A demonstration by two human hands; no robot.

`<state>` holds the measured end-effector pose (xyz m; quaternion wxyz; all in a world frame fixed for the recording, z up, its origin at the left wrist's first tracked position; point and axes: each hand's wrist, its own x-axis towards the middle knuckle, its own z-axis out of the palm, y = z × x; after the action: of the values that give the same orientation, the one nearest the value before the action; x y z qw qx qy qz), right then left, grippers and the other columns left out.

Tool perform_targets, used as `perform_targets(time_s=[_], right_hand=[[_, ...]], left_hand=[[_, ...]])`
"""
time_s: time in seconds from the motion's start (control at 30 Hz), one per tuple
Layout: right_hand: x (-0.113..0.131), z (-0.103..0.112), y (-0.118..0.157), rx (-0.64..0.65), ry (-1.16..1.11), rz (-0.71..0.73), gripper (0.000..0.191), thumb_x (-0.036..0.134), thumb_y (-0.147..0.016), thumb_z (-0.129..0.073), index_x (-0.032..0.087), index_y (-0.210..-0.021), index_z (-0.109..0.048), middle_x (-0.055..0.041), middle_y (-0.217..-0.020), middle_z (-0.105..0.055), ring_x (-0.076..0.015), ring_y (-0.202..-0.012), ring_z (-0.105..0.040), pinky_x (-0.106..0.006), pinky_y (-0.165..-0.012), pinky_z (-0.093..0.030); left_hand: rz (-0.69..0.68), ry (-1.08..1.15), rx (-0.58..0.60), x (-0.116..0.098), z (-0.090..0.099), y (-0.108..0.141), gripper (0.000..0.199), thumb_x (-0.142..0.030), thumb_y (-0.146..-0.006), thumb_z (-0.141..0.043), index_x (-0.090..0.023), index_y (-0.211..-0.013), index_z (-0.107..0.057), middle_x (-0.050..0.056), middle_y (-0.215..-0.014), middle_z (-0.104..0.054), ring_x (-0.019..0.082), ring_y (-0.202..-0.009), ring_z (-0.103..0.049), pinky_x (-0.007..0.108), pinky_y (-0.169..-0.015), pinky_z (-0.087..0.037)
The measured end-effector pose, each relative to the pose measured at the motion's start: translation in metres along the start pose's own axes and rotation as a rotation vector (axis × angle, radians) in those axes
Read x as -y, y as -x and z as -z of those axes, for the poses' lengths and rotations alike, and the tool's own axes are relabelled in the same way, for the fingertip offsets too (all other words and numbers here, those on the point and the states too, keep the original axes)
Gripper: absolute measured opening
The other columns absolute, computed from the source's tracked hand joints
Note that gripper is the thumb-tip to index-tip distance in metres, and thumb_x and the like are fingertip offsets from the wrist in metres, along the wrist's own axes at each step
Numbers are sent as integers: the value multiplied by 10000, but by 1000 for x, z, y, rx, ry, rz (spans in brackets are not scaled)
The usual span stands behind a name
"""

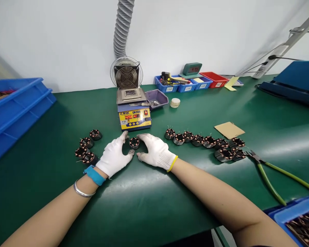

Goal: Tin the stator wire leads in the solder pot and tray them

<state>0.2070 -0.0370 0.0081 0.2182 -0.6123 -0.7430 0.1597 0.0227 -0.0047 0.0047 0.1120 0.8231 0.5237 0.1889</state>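
A motor stator point(134, 147), a black ring with copper windings, stands on the green mat between my two hands. My left hand point(114, 156), in a white glove with darkened fingertips, curves around its left side with thumb and fingers apart. On the other side my right hand point(156, 151), gloved in white with a yellow cuff edge, has its thumb and fingers spread as well. Small gaps show between the fingertips and the stator. Several more stators point(88, 158) sit left of my left hand. A longer row of stators point(179, 139), with thin wire ends sticking up, extends to the right.
Behind my hands stands a yellow-fronted solder pot point(135, 118) with a lit display, a fan point(127, 77) and a purple tray point(158, 97). Green-handled cutters point(257, 158) lie right. Blue bins point(15, 109) flank the left; a blue crate point(280, 214) holds stators lower right.
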Motion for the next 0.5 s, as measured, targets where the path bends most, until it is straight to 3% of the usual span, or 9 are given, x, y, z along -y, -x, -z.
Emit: perform_targets(time_s=[0.2, 0.4, 0.5], right_hand=[[2, -4, -2, -32, -1, 22, 620, 352, -755, -647, 239, -1339, -473, -59, -1280, -567, -271, -1133, -553, -388, -943, -471], [3, -10, -3, -10, -109, 258, 470, 210, -851, -513, 259, -1318, -485, -6, -1345, -519, -192, -1164, -538, -319, -964, -461], [6, -8, -1, -11, -51, 164, 358, 244, -849, -528, 267, -1205, -564, 4, -1258, -581, -207, -1085, -582, -327, -883, -489]], left_hand=[[-54, 21, -17, -1, -3, 2, 773, -371, -727, -588, -119, -1415, -342, 123, -1175, -647, 285, -1126, -600, 400, -966, -487], [3, -9, 58, -5, -2, -4, 721, -375, -740, -597, -164, -1398, -394, 119, -1179, -643, 295, -1112, -612, 399, -949, -494], [7, 13, 86, -5, 0, -6, 682, -384, -724, -626, -184, -1354, -458, 100, -1190, -645, 284, -1109, -614, 383, -957, -490]])
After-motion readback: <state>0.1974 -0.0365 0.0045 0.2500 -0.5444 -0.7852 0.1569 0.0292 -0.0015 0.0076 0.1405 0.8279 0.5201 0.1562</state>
